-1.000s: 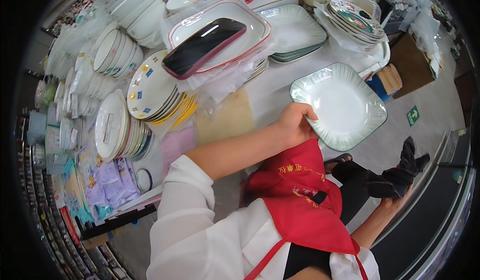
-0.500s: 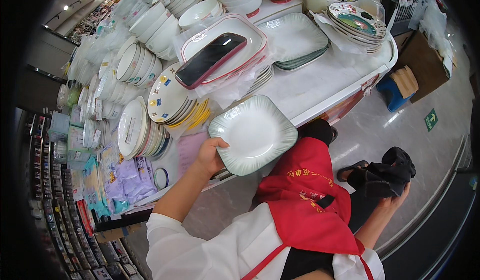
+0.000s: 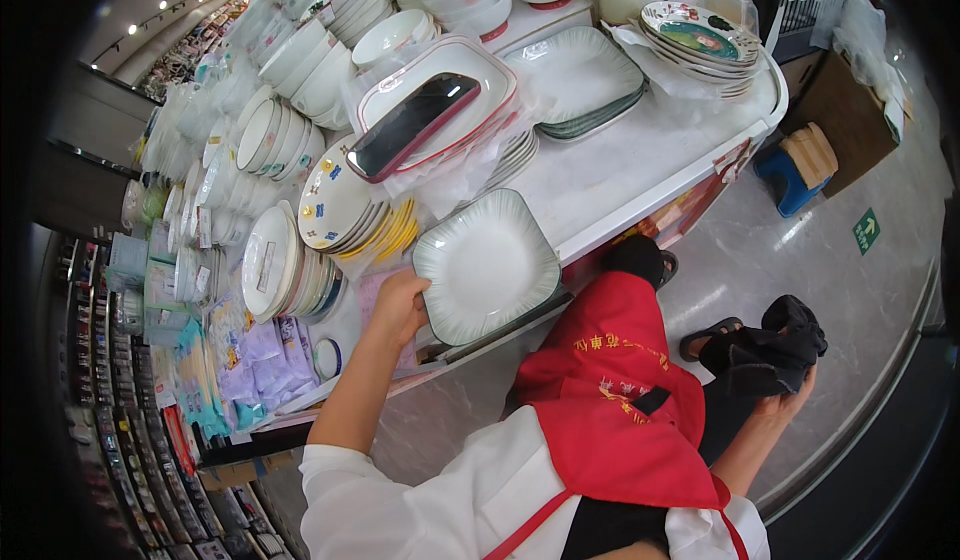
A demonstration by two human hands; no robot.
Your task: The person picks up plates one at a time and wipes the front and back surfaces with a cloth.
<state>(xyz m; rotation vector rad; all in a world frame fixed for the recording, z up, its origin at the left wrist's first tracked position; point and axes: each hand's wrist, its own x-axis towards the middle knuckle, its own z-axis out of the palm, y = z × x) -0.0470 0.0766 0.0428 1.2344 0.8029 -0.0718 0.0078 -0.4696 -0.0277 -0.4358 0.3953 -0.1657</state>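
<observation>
My left hand [image 3: 402, 307] grips the left edge of a square plate [image 3: 488, 268], white with a pale green ribbed rim. The plate is tilted, its face toward me, at the near edge of the white display table [image 3: 640, 205]. Off to the right, my right hand [image 3: 792, 400] is closed around a bunched dark cloth [image 3: 765, 355], held away from the table above the floor. Farther back on the table lies a stack of similar green-rimmed square plates [image 3: 580, 80]. A phone [image 3: 413, 127] with a dark screen rests on red-rimmed rectangular dishes [image 3: 490, 85] in plastic wrap.
Plates with yellow edges [image 3: 335, 195] and other round plates [image 3: 268, 265] lean in stacks at the left. Purple packets [image 3: 265, 360] lie at the table's near left corner. Patterned plates [image 3: 700, 40] stand at the far right. On the floor is a blue stool [image 3: 790, 185].
My left hand and the square plate have shifted slightly left, and the plate is turned a little. My right hand still holds the dark cloth in nearly the same place.
</observation>
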